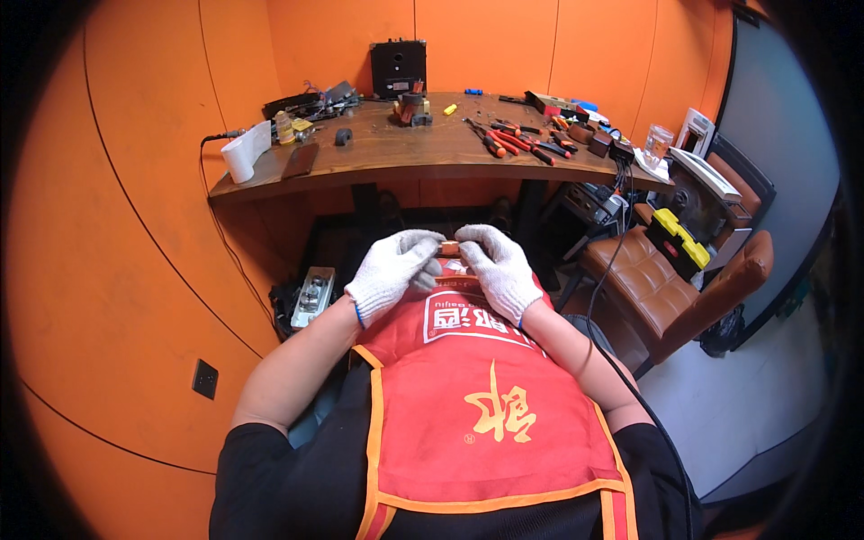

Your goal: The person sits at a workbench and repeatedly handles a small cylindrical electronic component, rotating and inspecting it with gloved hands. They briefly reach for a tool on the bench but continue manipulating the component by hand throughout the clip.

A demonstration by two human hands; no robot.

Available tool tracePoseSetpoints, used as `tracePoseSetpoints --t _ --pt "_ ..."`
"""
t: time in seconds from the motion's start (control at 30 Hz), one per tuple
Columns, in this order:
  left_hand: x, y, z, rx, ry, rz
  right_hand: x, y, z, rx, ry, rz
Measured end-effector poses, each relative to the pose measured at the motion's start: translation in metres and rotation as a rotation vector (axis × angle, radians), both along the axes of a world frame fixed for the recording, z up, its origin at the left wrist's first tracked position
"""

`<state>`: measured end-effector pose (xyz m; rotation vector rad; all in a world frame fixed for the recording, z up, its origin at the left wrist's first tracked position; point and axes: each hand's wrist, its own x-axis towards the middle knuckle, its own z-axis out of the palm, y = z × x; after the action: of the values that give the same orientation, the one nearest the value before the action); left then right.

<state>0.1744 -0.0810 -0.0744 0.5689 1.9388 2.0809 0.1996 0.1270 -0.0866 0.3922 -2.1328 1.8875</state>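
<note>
Both of my hands wear white knit gloves and meet in front of my red apron [477, 423], below the table's near edge. Between their fingertips is a small copper-coloured block [449, 247], too small to make out further. My left hand [393, 270] pinches its left side, fingers curled. On the other side, the thumb and fingers of my right hand [497, 270] close on it. The fingers hide part of the piece. Something small and pale [456, 266] lies on the apron just under it.
Ahead stands a wooden table [387, 153] bearing red-handled pliers [511, 141], a dark clamp-like device [412, 110], a white paper roll [241, 160] and a black box [399, 68]. To the right, a brown chair [630, 270] holds a yellow-and-black toolbox [677, 243]. A black cable [601, 333] hangs beside my right arm.
</note>
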Motion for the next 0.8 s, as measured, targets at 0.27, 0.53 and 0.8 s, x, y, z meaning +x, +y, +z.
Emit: tracePoseSetpoints --t 0.27,0.53,0.8 --pt "0.0 0.001 -0.001 0.045 -0.01 -0.022 0.001 0.007 0.001 0.0 -0.137 0.011" --pt "-0.001 -0.002 0.002 -0.006 -0.188 -0.053 0.003 0.0 0.002 0.004 0.007 0.031" --pt "0.002 0.0 0.0 -0.026 -0.077 -0.015 0.0 0.007 0.001 0.018 -0.147 0.098"
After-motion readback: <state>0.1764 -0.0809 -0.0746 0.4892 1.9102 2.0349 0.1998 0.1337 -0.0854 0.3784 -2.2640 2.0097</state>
